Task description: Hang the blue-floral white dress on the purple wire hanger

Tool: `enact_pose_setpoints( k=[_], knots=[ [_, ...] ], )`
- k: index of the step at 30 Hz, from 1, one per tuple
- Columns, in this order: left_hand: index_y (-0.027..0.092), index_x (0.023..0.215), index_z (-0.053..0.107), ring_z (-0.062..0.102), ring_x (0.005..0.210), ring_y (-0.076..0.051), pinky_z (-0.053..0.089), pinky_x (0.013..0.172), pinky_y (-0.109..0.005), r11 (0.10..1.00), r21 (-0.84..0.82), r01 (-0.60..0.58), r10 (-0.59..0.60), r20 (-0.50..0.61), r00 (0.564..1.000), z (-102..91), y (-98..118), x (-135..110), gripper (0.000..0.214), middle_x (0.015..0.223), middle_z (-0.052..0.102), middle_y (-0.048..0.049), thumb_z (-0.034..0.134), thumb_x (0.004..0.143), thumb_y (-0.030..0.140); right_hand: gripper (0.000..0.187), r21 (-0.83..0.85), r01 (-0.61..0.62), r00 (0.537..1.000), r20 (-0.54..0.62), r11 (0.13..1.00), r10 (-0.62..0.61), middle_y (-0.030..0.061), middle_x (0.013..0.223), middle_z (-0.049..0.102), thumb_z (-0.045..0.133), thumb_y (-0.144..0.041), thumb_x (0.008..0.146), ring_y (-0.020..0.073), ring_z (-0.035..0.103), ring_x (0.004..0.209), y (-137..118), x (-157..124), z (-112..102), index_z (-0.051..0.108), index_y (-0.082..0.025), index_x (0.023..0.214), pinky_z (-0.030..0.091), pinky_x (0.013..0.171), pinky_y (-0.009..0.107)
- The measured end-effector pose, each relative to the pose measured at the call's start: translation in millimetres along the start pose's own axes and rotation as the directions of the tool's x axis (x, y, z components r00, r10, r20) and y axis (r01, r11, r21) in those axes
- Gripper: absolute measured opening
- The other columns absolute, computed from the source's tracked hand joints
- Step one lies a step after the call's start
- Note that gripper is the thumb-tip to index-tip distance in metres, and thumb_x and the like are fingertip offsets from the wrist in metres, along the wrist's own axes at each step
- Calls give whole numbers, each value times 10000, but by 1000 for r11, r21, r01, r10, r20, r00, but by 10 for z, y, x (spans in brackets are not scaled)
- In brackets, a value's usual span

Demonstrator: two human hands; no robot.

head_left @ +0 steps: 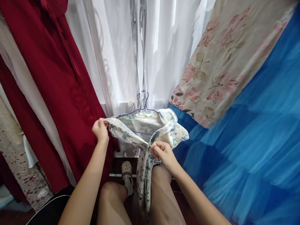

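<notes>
A white floral garment (124, 132) with blue and green print hangs in front of me on a purple wire hanger (147, 99). Its neckline gapes, and the hanger's lower bar shows inside. My left hand (100, 128) pinches the garment's left edge and holds it out to the side. At the front, where the opening comes to a point, my right hand (161, 151) has its fingers closed on what looks like a zipper; the small pull is mostly hidden by the fingertips. Below, the lower part of the garment drapes down between my knees.
White curtains (117, 56) hang behind. Red dresses (53, 78) are at the left, a pink floral cloth (211, 72) and a blue tiered tulle skirt (253, 147) at the right. A beige clog (126, 170) is on my foot on the dark floor.
</notes>
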State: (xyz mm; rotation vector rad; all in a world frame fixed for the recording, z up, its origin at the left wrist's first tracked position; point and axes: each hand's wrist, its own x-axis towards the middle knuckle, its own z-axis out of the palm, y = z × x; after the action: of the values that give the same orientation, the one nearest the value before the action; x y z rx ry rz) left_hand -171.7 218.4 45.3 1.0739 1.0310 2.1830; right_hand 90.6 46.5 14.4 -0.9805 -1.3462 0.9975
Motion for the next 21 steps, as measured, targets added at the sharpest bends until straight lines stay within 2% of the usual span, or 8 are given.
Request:
enact_pose_setpoints(
  k=[3,6,9,13,15,17,19,21],
  knots=[
    [137,780,548,618,640,-124,531,692,-289,993,-36,109,-109,-13,994,-216,-194,-41,272,687,593,-5,554,861,396,208,9,-15,1000,-4,1000,15,-54,409,481,519,-256,795,84,385,373,29,-79,40,595,-176,618,284,452,233],
    [123,759,571,621,625,-130,525,677,-287,980,-53,191,-190,34,981,-295,-302,-126,278,670,605,-15,616,822,390,242,2,-39,999,-30,999,39,-50,405,478,505,-278,816,90,392,377,81,-137,24,611,-176,625,300,464,236],
    [134,770,557,622,658,-124,521,717,-285,972,-94,217,-209,85,974,-219,-311,-156,294,692,601,-8,635,815,414,237,-8,-61,998,-22,998,61,-45,417,488,508,-279,808,91,404,375,159,-184,-32,609,-177,619,294,457,235],
    [170,850,522,608,695,-113,508,734,-268,968,-162,191,-168,146,975,-36,-175,-116,318,770,586,8,611,833,474,206,-21,-110,992,57,994,111,-41,423,501,503,-238,791,98,416,392,259,-274,-103,612,-180,627,293,462,234],
    [170,851,527,566,666,-101,477,693,-229,990,-121,71,-55,132,990,7,-71,-119,301,742,554,18,578,867,467,201,-25,-130,988,84,991,132,-42,430,499,496,-223,793,100,413,407,288,-326,-127,625,-179,646,293,472,234],
    [162,853,547,535,673,-104,445,680,-212,987,29,-156,153,76,985,-4,46,-158,275,734,537,14,529,914,430,197,-24,-140,986,92,990,142,-42,447,498,493,-215,789,99,409,416,307,-369,-147,622,-180,644,290,478,233],
    [158,898,577,542,716,-115,436,698,-216,906,226,-359,350,79,933,-55,170,-224,248,784,563,-4,501,943,390,194,-18,-148,985,82,989,149,-39,458,501,488,-203,775,102,417,422,336,-403,-170,615,-181,630,284,478,232],
    [161,952,600,564,748,-125,444,708,-223,821,343,-457,438,137,889,-116,289,-299,229,845,594,-20,504,949,369,195,3,-160,985,70,987,160,-33,466,517,482,-201,762,106,430,423,397,-437,-200,613,-182,619,277,474,233]
  ],
)
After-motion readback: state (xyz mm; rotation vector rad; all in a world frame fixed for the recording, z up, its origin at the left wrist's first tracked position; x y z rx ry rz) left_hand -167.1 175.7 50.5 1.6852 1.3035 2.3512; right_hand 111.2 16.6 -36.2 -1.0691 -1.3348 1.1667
